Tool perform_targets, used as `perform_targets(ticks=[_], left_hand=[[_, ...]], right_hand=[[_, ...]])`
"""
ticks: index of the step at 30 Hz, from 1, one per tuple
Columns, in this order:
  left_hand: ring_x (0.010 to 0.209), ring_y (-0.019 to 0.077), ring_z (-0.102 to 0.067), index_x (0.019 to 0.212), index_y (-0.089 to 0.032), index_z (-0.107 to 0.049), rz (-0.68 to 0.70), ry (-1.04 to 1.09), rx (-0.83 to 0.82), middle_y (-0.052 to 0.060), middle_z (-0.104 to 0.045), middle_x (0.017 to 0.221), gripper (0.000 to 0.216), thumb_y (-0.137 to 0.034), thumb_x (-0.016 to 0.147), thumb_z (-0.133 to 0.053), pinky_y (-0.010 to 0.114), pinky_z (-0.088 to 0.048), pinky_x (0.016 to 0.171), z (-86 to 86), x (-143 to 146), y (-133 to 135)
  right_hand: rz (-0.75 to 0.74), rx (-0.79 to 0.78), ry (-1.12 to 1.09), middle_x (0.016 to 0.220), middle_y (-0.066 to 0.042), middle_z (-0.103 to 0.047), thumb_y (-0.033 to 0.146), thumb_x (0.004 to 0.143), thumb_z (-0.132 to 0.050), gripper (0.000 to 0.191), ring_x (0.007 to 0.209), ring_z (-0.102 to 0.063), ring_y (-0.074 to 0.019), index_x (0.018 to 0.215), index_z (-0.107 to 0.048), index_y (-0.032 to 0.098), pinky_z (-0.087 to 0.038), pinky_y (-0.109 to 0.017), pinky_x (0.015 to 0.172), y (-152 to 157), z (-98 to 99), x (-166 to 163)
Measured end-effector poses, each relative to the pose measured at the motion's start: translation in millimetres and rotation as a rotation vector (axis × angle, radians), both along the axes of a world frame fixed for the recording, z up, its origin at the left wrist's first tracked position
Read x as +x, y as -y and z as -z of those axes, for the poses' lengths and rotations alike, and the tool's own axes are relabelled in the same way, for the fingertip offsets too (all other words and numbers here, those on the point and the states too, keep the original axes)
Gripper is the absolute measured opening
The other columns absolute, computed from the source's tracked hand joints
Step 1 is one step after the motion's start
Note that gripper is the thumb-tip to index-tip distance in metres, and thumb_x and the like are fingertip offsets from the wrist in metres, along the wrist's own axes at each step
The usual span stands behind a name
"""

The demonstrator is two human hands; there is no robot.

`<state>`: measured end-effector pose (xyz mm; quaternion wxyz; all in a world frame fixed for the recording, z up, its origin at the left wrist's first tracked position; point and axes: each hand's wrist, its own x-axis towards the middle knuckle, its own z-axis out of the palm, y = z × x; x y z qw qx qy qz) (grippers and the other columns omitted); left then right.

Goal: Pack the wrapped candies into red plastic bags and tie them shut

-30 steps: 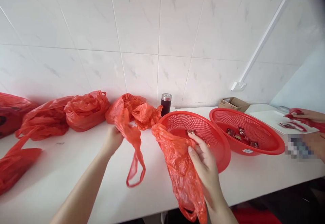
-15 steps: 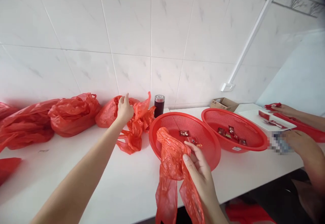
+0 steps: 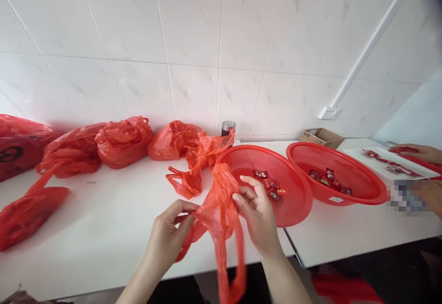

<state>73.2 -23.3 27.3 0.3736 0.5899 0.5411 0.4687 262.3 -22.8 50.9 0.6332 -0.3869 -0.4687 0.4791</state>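
A crumpled red plastic bag (image 3: 221,207) hangs between my two hands over the table's front edge, its handle loops dangling down. My left hand (image 3: 172,226) pinches the bag's left side between thumb and fingers. On the opposite side, my right hand (image 3: 255,207) grips the gathered plastic with thumb and fingertips. Just behind the bag stands a red perforated basket (image 3: 297,189) with several small dark-red wrapped packets (image 3: 272,189) in it. Loose red bags (image 3: 207,150) lie in a heap to the left of this basket.
Another red basket (image 3: 366,193) with packets stands to the right. Filled red bags (image 3: 124,140) line the wall at left. A tumbler (image 3: 228,127), a cardboard box (image 3: 321,137) and a white tray (image 3: 383,159) are at the back. Another person's hand (image 3: 421,151) is at far right.
My left hand has come back from the bags by the wall and now holds the left side of the red bag in my right hand. The view has shifted left.
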Motion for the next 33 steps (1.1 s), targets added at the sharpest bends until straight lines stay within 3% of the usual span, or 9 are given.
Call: perform_targets(ticks=[3,8,12,14,17,19,26,31,33], left_hand=[[0.051,0.0156,-0.056,0.075,-0.025,-0.067,-0.116,0.016,-0.004,0.001,-0.065,0.064,0.019,-0.044,0.075,-0.067,0.024,-0.045,0.044,2.4,-26,10],[0.064,0.0191,-0.063,0.076,-0.027,-0.065,-0.361,0.095,0.072,0.002,-0.067,0.073,0.026,-0.051,0.068,-0.072,0.026,-0.051,0.054,-0.4,-61,29],[0.074,0.0224,-0.065,0.079,-0.032,-0.067,-0.427,-0.104,0.171,0.002,-0.070,0.082,0.021,-0.050,0.069,-0.070,0.029,-0.054,0.060,-10.9,-68,45],[0.082,0.0253,-0.067,0.077,-0.033,-0.069,-0.350,-0.175,0.249,0.002,-0.070,0.082,0.014,-0.046,0.071,-0.068,0.032,-0.055,0.065,-17.3,-63,53],[0.080,0.0249,-0.068,0.076,-0.035,-0.072,-0.135,-0.256,0.373,0.001,-0.072,0.079,0.005,-0.037,0.075,-0.067,0.038,-0.055,0.083,-24.9,-53,60],[0.071,0.0206,-0.068,0.078,-0.035,-0.071,-0.019,-0.325,0.464,-0.003,-0.072,0.076,0.008,-0.031,0.078,-0.065,0.040,-0.048,0.101,-27.3,-51,61],[0.056,0.0066,-0.059,0.083,-0.024,-0.059,0.280,-0.641,0.546,-0.010,-0.068,0.073,0.007,-0.017,0.085,-0.057,0.041,-0.023,0.119,-34.4,-67,67],[0.055,0.0078,-0.058,0.082,-0.025,-0.061,0.348,-0.796,0.538,-0.010,-0.066,0.069,0.009,-0.021,0.087,-0.055,0.037,-0.022,0.118,-34.4,-101,72],[0.059,0.0107,-0.060,0.084,-0.027,-0.066,0.332,-0.873,0.505,-0.008,-0.067,0.070,0.014,-0.026,0.088,-0.053,0.042,-0.023,0.116,-29.4,-112,69]], right_hand=[[0.027,-0.002,-0.059,0.077,0.003,-0.061,0.040,0.083,-0.066,0.036,0.062,-0.057,-0.0115,0.112,-0.050,0.025,-0.046,-0.021,0.052,-3,3.2,9],[0.034,-0.052,0.025,0.063,0.007,-0.053,0.046,0.085,-0.062,0.030,0.045,-0.044,-0.0076,0.100,-0.050,0.023,-0.036,-0.019,0.043,-6,8.6,24],[0.303,0.104,0.396,0.100,-0.006,-0.063,0.041,0.087,-0.060,0.026,0.087,-0.060,-0.0180,0.106,-0.058,0.023,-0.049,-0.029,0.069,12,-13.9,25],[0.314,0.273,0.524,0.108,-0.007,-0.063,0.033,0.089,-0.058,0.017,0.100,-0.059,-0.0204,0.104,-0.061,0.026,-0.049,-0.032,0.081,30,-34.2,16],[-0.066,0.487,0.722,0.099,-0.003,-0.068,0.023,0.091,-0.055,0.015,0.091,-0.063,-0.0189,0.100,-0.065,0.029,-0.048,-0.032,0.083,51,-51.5,-11],[-0.250,0.521,0.882,0.090,-0.001,-0.070,0.019,0.091,-0.052,0.019,0.082,-0.064,-0.0178,0.100,-0.066,0.028,-0.047,-0.031,0.079,55,-41.7,-30],[-0.405,0.299,1.622,0.072,-0.004,-0.070,0.008,0.081,-0.051,0.032,0.074,-0.065,-0.0206,0.107,-0.065,0.021,-0.038,-0.040,0.091,31,46.0,-31],[-0.274,0.060,1.794,0.085,-0.011,-0.073,0.037,0.080,-0.064,0.054,0.081,-0.068,-0.0293,0.130,-0.051,0.020,-0.042,-0.034,0.072,27,40.6,3],[-0.283,0.022,1.789,0.086,-0.010,-0.073,0.036,0.076,-0.067,0.060,0.077,-0.068,-0.0289,0.131,-0.049,0.020,-0.041,-0.031,0.064,30,33.4,12]])
